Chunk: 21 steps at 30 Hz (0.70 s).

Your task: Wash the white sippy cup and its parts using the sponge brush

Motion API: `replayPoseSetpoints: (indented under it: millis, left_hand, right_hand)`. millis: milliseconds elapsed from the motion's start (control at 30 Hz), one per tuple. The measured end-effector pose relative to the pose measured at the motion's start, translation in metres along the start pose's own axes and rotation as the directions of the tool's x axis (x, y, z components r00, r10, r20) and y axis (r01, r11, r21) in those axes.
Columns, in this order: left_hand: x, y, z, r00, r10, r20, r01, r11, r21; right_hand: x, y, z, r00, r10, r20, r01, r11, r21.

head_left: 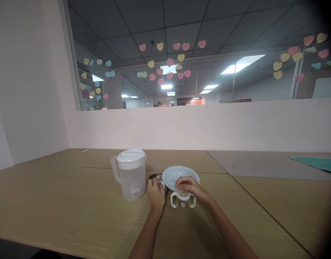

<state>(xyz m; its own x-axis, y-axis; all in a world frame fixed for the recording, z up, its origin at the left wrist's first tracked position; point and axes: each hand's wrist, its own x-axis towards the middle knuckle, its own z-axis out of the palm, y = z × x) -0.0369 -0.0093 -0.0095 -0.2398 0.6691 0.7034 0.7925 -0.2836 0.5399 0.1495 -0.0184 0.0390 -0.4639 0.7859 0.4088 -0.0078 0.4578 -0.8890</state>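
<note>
My left hand [156, 195] is closed over a small whitish thing at a round metal dish [156, 176]; its fingers hide most of that thing. My right hand [191, 186] curls over the top of a clear bottle with white handles [183, 197], which stands upright on the table. Behind the bottle lies a pale blue plate [178, 172], partly covered by my right hand. A translucent pitcher [133, 180] with a white lid is left of the metal dish, its handle pointing left.
The wooden table [73, 201] runs back to a white wall [181, 129] below a window with heart-shaped notes. A green cloth [320, 163] lies at the far right, and a small pale piece [84, 151] at the back left.
</note>
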Motion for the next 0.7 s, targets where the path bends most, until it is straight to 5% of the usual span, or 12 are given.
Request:
replayPoseSetpoints:
  millis: [167, 267, 433, 700]
  left_hand:
    - [-0.004, 0.009, -0.004, 0.959, 0.080, -0.270, -0.128, 0.978, -0.166]
    - [-0.011, 0.019, -0.004, 0.917, 0.215, -0.335, -0.299, 0.927, -0.224]
    - [-0.020, 0.034, 0.000, 0.886, 0.416, -0.204, -0.462, 0.833, -0.306]
    - [-0.015, 0.039, 0.003, 0.910, 0.404, -0.096, -0.411, 0.843, -0.346]
  right_hand:
    - [0.002, -0.003, 0.002, 0.991, -0.024, -0.129, 0.031, 0.998, 0.052]
    - [0.006, -0.001, 0.004, 0.965, -0.035, -0.259, 0.060, 0.994, 0.087]
    - [0.009, 0.003, 0.007, 0.962, -0.040, -0.270, 0.071, 0.992, 0.105]
    - [0.011, 0.014, 0.005, 0.982, -0.017, -0.187, 0.041, 0.991, 0.128]
